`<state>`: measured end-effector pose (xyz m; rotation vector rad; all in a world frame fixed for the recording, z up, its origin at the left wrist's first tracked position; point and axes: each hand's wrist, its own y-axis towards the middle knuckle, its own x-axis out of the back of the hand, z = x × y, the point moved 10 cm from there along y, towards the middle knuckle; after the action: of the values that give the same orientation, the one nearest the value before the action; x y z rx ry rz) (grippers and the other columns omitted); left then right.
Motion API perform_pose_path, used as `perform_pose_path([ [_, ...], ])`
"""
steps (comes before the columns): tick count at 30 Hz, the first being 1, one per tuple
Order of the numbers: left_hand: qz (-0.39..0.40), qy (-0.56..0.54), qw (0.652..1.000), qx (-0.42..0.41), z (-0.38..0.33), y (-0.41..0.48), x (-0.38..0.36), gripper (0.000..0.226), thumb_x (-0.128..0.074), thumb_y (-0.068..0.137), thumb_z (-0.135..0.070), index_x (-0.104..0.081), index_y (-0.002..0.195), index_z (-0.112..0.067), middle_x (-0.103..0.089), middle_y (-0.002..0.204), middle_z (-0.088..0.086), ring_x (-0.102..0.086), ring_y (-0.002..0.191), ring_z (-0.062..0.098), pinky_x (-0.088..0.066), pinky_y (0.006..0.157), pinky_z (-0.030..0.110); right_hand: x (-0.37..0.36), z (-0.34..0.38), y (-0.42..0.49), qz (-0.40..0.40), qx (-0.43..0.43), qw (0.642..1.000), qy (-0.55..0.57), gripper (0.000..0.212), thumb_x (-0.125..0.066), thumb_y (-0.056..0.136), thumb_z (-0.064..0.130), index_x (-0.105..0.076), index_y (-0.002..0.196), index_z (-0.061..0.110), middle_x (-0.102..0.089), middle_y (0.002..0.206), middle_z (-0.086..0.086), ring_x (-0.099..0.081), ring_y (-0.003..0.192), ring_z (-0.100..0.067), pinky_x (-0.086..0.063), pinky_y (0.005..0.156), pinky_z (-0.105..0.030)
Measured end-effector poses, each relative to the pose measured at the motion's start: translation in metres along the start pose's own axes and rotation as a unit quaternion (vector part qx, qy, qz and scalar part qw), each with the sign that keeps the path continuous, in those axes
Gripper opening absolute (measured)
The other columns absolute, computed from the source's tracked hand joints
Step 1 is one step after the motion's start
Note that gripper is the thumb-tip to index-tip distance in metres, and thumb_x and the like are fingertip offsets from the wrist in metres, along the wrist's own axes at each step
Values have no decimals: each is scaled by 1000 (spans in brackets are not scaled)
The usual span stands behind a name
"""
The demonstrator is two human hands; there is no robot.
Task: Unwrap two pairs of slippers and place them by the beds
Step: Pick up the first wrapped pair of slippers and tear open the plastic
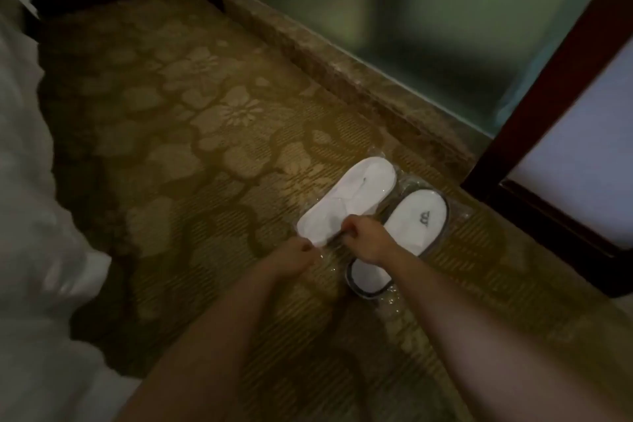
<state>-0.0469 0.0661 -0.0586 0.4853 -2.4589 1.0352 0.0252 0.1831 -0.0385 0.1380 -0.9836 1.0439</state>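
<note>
Two packs of white slippers lie on the patterned carpet. The left pack (346, 202) shows a plain white sole side inside clear plastic. My left hand (294, 259) and my right hand (364, 238) both pinch the near end of its plastic wrapper, a short gap between them. The right pack (416, 219) shows a slipper with a dark rim and a small logo, and its near end (368, 279) pokes out under my right wrist.
White bedding (30, 216) hangs down along the left side. A stone threshold (342, 79) and frosted glass wall (428, 27) run behind the slippers. A dark wooden door frame (548, 96) stands at right. Open carpet (188, 147) stretches between bed and glass.
</note>
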Motion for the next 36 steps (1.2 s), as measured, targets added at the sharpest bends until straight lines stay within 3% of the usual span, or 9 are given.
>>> perform_pose_path([
  [5, -52, -56, 996, 53, 5, 20, 8, 46, -47, 94, -29, -51, 131, -1, -54, 133, 19, -53, 120, 30, -42, 100, 37, -26, 1, 9, 44, 17, 995, -83, 56, -52, 91, 22, -37, 145, 13, -41, 149, -10, -40, 136, -26, -33, 113, -36],
  [10, -70, -117, 986, 92, 19, 33, 5, 58, -47, 95, -22, -28, 147, -5, -37, 150, 17, -41, 135, 32, -36, 111, 38, -47, -5, 12, 103, 15, 982, -155, 79, -59, 89, 26, -12, 153, 23, -8, 162, -3, -12, 148, -24, -19, 119, -44],
  [13, -86, -178, 967, 162, 42, 34, 4, 57, -50, 93, -25, -34, 142, 1, -49, 139, 22, -53, 123, 34, -47, 98, 38, -58, -9, 11, 132, 5, 980, -149, 82, -59, 89, 27, -7, 153, 25, -6, 162, -3, -10, 148, -24, -17, 119, -44],
  [17, -53, -299, 933, 192, 57, 38, -12, 53, -50, 92, -29, -41, 135, 0, -57, 82, 14, -57, 68, 23, -41, 53, 22, -66, -13, 5, 133, 18, 975, -179, 72, -50, 93, 35, -11, 152, 24, -16, 160, -5, -16, 147, -23, -18, 118, -42],
  [21, -94, -384, 900, 181, 55, 52, -7, 55, -54, 92, -26, -40, 138, 0, -53, 136, 24, -56, 122, 35, -51, 89, 40, -69, -12, 6, 141, 6, 976, -168, 72, -47, 94, 33, -4, 152, 32, -18, 160, -4, -15, 148, -23, -13, 117, -44],
  [26, -68, -462, 865, 182, 45, 52, -22, 53, -50, 94, -29, -39, 140, -6, -61, 123, 15, -59, 78, 18, -48, 68, 32, -75, -8, 0, 155, 5, 968, -198, 66, -39, 98, 31, -2, 152, 31, -17, 160, -6, -13, 148, -23, -10, 118, -43],
  [28, -59, -471, 861, 182, 44, 54, -27, 50, -49, 95, -28, -39, 139, -6, -63, 115, 15, -62, 89, 23, -52, 63, 29, -75, -7, -1, 154, 10, 966, -205, 65, -39, 98, 31, -3, 152, 31, -17, 160, -7, -12, 148, -23, -9, 118, -44],
  [31, -53, -481, 854, 190, 44, 56, -32, 51, -49, 96, -28, -38, 140, -6, -55, 135, 18, -55, 123, 30, -43, 84, 36, -77, -10, -2, 158, 11, 965, -211, 65, -39, 98, 32, -3, 152, 30, -17, 160, -7, -11, 149, -23, -8, 119, -43],
  [36, -46, -491, 847, 201, 47, 57, -39, 51, -50, 95, -29, -39, 139, -6, -51, 140, 16, -51, 127, 28, -41, 93, 36, -79, -13, -5, 163, 15, 958, -237, 68, -41, 97, 27, -2, 152, 32, -17, 160, -8, -13, 148, -24, -7, 120, -44],
])
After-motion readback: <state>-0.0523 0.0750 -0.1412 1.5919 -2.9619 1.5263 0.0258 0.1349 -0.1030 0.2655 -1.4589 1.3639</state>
